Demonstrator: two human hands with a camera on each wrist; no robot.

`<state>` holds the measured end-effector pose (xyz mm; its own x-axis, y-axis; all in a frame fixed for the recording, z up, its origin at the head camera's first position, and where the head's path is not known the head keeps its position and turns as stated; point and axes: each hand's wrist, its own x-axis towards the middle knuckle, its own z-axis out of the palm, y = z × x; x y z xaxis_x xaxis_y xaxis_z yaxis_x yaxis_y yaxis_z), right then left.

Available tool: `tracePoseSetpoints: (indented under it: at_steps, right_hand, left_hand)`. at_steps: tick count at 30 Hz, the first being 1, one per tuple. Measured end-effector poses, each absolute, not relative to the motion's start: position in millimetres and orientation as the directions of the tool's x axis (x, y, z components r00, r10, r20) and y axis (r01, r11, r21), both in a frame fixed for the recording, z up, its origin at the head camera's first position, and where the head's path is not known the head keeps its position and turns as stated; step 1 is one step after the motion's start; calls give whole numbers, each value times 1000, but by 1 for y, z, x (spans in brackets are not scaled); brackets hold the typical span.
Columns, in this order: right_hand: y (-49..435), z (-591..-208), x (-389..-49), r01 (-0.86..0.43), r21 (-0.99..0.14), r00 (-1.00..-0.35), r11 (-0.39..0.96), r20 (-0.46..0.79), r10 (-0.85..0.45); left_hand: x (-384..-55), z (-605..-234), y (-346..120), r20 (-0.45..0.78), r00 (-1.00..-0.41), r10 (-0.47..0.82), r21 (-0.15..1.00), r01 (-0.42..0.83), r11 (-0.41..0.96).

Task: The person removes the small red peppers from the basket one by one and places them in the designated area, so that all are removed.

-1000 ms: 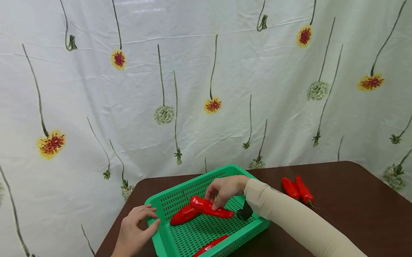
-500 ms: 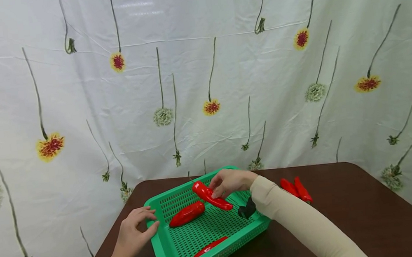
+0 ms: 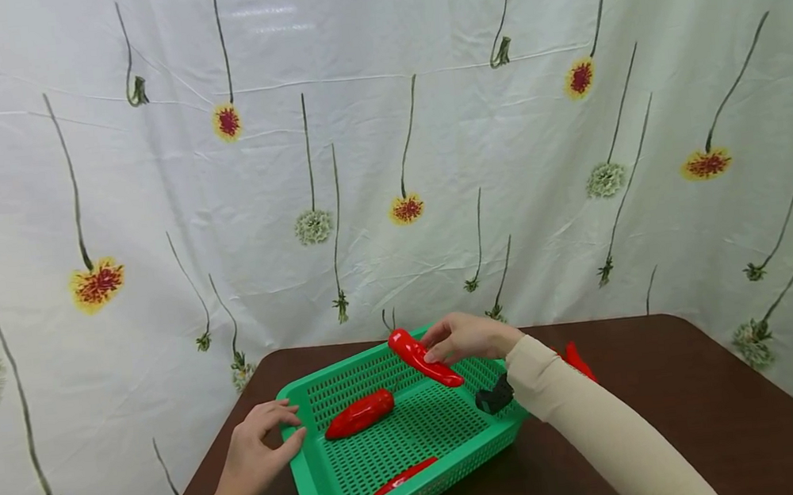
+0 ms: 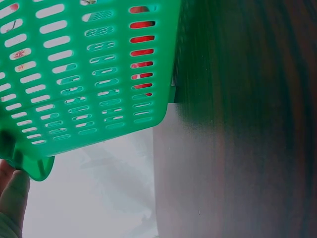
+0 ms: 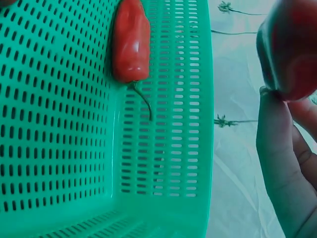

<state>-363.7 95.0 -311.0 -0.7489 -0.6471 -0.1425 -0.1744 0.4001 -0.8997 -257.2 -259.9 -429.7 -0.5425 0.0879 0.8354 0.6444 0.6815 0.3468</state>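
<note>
My right hand [image 3: 473, 337] pinches a red chili pepper [image 3: 421, 358] above the far side of the green basket [image 3: 306, 479], stem end pointing up and left. In the right wrist view this pepper [image 5: 294, 49] appears large at the upper right, at the fingertips. My left hand [image 3: 250, 457] rests at the basket's left rim, thumb and fingers apart; the left wrist view shows fingertips [image 4: 17, 186] right at the rim's edge. A second red pepper [image 3: 359, 414] lies inside along the far wall, and a third [image 3: 403, 479] is partly hidden behind the near wall.
The basket stands on a dark brown table [image 3: 642, 415]. More red pepper [image 3: 578, 361] shows on the table to the right, partly covered by my right sleeve [image 3: 584, 405]. A pale flower-printed cloth [image 3: 370, 266] hangs behind the table.
My right hand has lifted its pepper from beside the one in the basket, up and to the right. My left hand has stayed at the rim.
</note>
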Motion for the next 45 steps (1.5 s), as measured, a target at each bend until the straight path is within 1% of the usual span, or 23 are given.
tracePoseSetpoints:
  at_steps: [5, 12, 18, 23, 30, 40, 45]
  right_hand:
    - [108, -311, -361, -160, -906, -779, 392, -128, -613]
    - [128, -306, -356, -162, -918, -806, 361, -87, -585]
    - [147, -309, -359, -155, -943, -805, 294, -52, -591]
    - [163, -310, -358, -156, -950, -805, 271, -37, -592]
    - [181, -312, -357, -134, -962, -817, 239, -30, -576]
    - [210, -318, -358, -108, -973, -855, 206, -15, -519]
    - [226, -327, -359, -106, -967, -878, 231, -19, -479]
  left_hand:
    - [-258, -430, -260, 824, -560, 86, 359, 633, 686]
    - [-258, -431, -261, 822, -563, 84, 356, 624, 696]
    - [-258, -432, -261, 809, -583, 75, 370, 603, 707]
    - [-258, -433, -261, 804, -589, 76, 372, 599, 710]
    - [-259, -432, -261, 804, -591, 70, 378, 599, 706]
    - [-258, -431, -260, 808, -584, 74, 378, 611, 696]
    - [-258, -430, -260, 809, -583, 73, 380, 614, 692]
